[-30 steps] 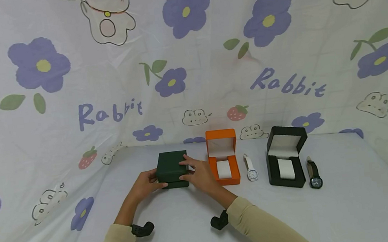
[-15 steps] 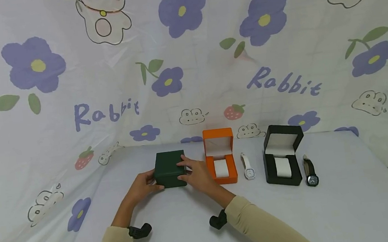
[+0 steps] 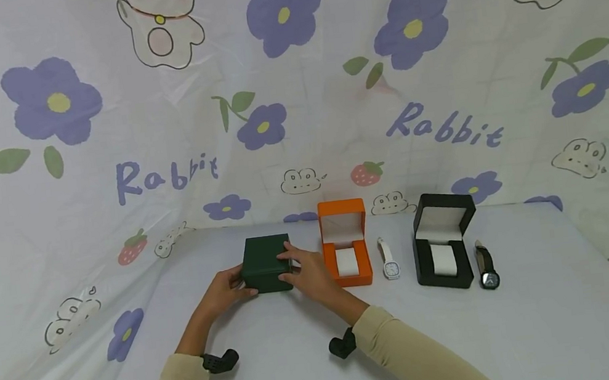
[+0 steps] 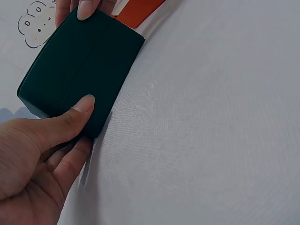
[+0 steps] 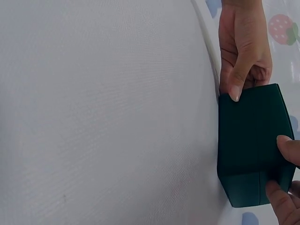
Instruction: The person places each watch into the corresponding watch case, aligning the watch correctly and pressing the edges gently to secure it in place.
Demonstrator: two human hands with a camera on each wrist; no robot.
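A dark green watch box [image 3: 267, 254] stands on the white cloth with its lid down, and only a thin seam shows on its front in the left wrist view. My left hand [image 3: 226, 292] grips its left side low down, the thumb [image 4: 77, 115] lying across the front face and the other fingers at the side and bottom edge. At the right side my right hand [image 3: 310, 273] holds the lid, its thumb on the front and fingers on the side and top edge. The inside of the box is hidden.
An orange watch box [image 3: 349, 278] stands open close to my right hand, a white cushion inside. Beside it lies a white watch [image 3: 391, 267]. Further right are an open black watch box [image 3: 448, 280] and a black-strapped watch [image 3: 488, 270]. A patterned cloth [image 3: 330, 119] hangs behind.
The green box's lid, slightly raised off its base a second ago, now sits flush. Both hands keep their hold on it, and the head view has shifted a little.
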